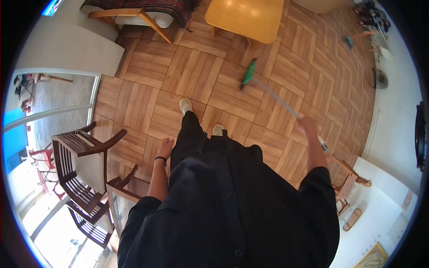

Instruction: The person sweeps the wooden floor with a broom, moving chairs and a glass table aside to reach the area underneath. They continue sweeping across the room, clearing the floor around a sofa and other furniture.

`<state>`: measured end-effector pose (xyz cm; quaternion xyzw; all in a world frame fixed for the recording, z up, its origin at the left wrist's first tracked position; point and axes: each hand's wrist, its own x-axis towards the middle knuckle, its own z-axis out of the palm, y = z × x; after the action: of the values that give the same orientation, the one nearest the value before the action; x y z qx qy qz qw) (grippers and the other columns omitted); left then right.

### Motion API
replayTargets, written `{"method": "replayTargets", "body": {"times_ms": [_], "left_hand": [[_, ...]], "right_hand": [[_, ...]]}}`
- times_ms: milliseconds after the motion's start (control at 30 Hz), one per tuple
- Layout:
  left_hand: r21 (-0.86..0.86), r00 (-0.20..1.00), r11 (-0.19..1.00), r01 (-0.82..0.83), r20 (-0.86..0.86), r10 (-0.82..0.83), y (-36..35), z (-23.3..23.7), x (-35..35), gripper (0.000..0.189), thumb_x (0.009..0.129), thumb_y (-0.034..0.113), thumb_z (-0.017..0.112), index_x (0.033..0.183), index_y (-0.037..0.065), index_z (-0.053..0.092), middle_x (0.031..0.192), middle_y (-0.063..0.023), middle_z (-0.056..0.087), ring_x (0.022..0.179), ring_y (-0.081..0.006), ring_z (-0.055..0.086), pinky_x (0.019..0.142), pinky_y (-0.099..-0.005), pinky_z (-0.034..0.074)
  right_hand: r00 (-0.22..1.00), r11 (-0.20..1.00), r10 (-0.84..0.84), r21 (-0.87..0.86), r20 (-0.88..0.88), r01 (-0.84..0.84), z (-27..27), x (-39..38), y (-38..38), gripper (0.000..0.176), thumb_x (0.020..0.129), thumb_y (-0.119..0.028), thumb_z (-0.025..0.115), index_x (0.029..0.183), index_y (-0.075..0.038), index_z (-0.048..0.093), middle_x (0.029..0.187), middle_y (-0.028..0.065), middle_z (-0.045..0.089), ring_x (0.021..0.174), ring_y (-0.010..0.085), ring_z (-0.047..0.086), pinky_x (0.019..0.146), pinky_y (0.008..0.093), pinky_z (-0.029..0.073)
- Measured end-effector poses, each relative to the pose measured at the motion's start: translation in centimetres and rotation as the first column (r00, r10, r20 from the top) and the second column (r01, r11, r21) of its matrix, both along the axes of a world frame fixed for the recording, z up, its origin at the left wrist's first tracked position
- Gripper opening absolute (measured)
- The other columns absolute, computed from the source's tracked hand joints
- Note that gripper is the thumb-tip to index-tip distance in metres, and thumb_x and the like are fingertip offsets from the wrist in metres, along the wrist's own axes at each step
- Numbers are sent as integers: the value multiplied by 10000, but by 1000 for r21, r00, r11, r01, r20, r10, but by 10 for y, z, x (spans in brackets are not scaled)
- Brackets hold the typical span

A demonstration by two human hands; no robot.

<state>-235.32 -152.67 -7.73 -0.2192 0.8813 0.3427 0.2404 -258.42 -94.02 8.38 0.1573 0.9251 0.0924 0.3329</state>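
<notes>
Nearest to me is the left hand point(165, 148). It hangs beside the thigh with a dark band on the wrist; the fingers are loose and half straight, and they hold nothing. It is well apart from the broom point(279, 100), with the whole body between them.

The right hand point(307, 125) is the one on the broom. It is closed around the grey stick near its upper end, and a short piece of the stick shows behind the hand, toward the person. The hand is blurred, so I cannot count the fingers or see how tight the grip is.

From this hand the stick runs forward and to the left, away from the person, in one slanted line over the floor point(192, 76). The green head point(248, 73) is at the far end, low at the floor and just before the table point(246, 18), near its leg. I cannot tell if the bristles touch the wood.

Two light shoes point(185, 106) stand left of the stick. A dark chair point(85, 156) is at the left, partly cut by the picture edge.
</notes>
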Motion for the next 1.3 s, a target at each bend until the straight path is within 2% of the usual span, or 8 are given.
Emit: {"method": "replayTargets", "body": {"times_ms": [100, 300, 400, 600, 700, 800, 967, 1300], "left_hand": [[422, 784, 682, -597, 488, 384, 29, 48, -48, 681, 854, 531, 473, 1274, -2, 416, 1330, -177, 424, 1212, -280, 434, 973, -367, 364], [472, 859, 803, -365, 504, 93, -1, 55, -126, 836, 842, 524, 500, 1419, 23, 160, 1441, -149, 270, 1289, -240, 330, 1068, -319, 219], [669, 838, 515, -536, 495, 229, -36, 76, -164, 662, 866, 463, 503, 1309, -18, 400, 1266, -168, 498, 1196, -222, 448, 1045, -313, 273], [546, 593, 363, -755, 332, 734, -81, 99, -229, 413, 886, 355, 500, 757, -26, 594, 617, -38, 573, 583, -128, 536, 520, -274, 417], [515, 576, 410, -752, 212, 790, -92, 87, -220, 269, 871, 235, 504, 781, -11, 566, 606, 3, 496, 468, -81, 424, 411, -247, 325], [490, 442, 351, -798, 82, 893, -90, 79, -229, 157, 849, 156, 524, 863, 8, 574, 633, 8, 501, 458, -64, 408, 423, -211, 322], [348, 597, 518, -781, 171, 784, -82, 73, -271, 121, 824, 167, 605, 840, 51, 575, 605, 40, 463, 464, -38, 372, 419, -196, 296], [558, 935, 757, -342, 122, 333, 92, 147, -435, 172, 836, 209, 620, 786, 45, 611, 628, 27, 507, 576, -58, 457, 514, -228, 374]], "right_hand": [[995, 976, 101, -191, -15, -102, -9, -41, -94, 480, 881, -431, 423, 956, -12, 646, 992, 225, 617, 956, 374, 582, 817, 458, 451], [961, 868, 278, -430, 7, -248, -51, -135, -313, 488, 894, -426, 401, 977, -8, 638, 997, 224, 613, 968, 381, 573, 816, 457, 443], [926, 829, 361, -494, 111, -264, -60, -183, -422, 473, 907, -414, 395, 1014, -18, 630, 1050, 214, 600, 1001, 356, 565, 831, 443, 439], [869, 769, 485, -519, 93, -373, -121, -255, -553, 471, 922, -407, 377, 1004, -19, 630, 1033, 174, 620, 970, 347, 582, 812, 426, 457], [891, 810, 411, -524, 190, -262, -135, -270, -561, 463, 928, -398, 365, 1017, -28, 629, 1050, 171, 617, 987, 343, 577, 821, 430, 454], [890, 778, 440, -546, 120, -311, -161, -267, -517, 509, 938, -409, 309, 1008, -21, 630, 1020, 206, 616, 965, 373, 579, 828, 452, 447], [949, 900, 261, -400, 180, -172, -224, -240, -332, 510, 937, -415, 289, 1084, -37, 599, 1101, 199, 588, 1038, 365, 547, 875, 465, 416], [908, 942, -331, 145, 257, 303, -68, -212, 70, 454, 934, -382, 367, 1051, -20, 616, 1046, 174, 624, 985, 329, 594, 803, 410, 465]]}}
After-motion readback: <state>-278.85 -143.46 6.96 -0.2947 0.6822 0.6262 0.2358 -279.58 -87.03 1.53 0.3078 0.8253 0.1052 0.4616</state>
